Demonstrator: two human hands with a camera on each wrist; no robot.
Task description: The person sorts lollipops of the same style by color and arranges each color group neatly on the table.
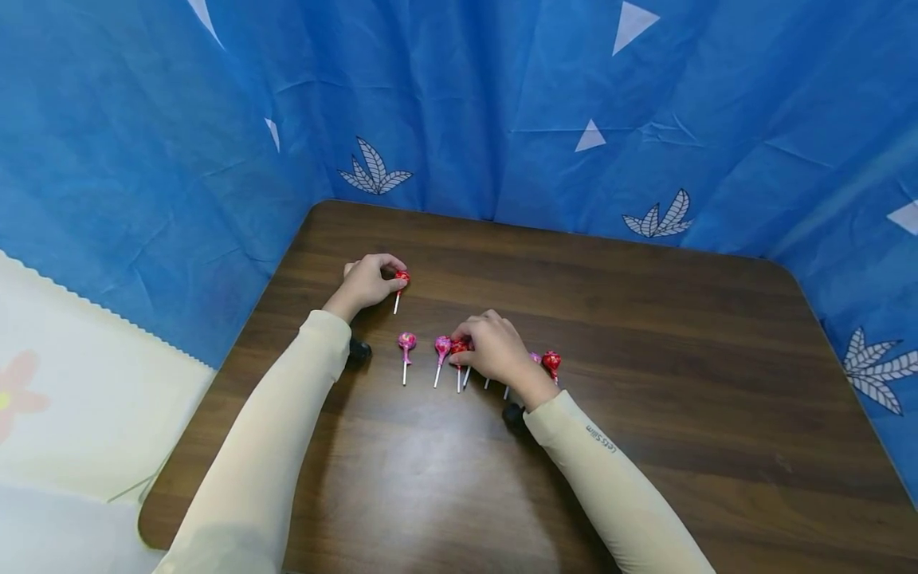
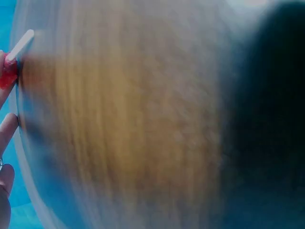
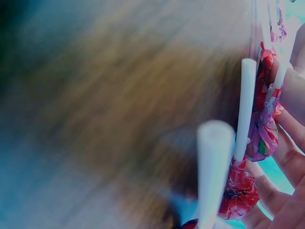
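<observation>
My left hand [image 1: 369, 281] pinches a red-wrapped lollipop [image 1: 402, 277] between thumb and fingers, its white stick pointing toward me. That lollipop [image 2: 8, 71] shows at the left edge of the left wrist view. Lower and to the right, my right hand [image 1: 496, 344] has thumb and index finger around a red lollipop [image 1: 460, 348] in a row of several. Left of it lie two pink lollipops [image 1: 407, 341] [image 1: 442, 345]. Another red lollipop [image 1: 551, 360] ends the row at the right. The hand partly covers the others; a pink one [image 3: 262, 136] appears near its fingers in the right wrist view.
The lollipops are on a brown wood-grain table [image 1: 688, 399] with rounded corners. A blue curtain [image 1: 459, 104] with white leaf and triangle prints hangs behind it. A pale cloth [image 1: 79, 383] with a pink flower is at the left. Dark wrist devices [image 1: 358, 353] sit under both wrists.
</observation>
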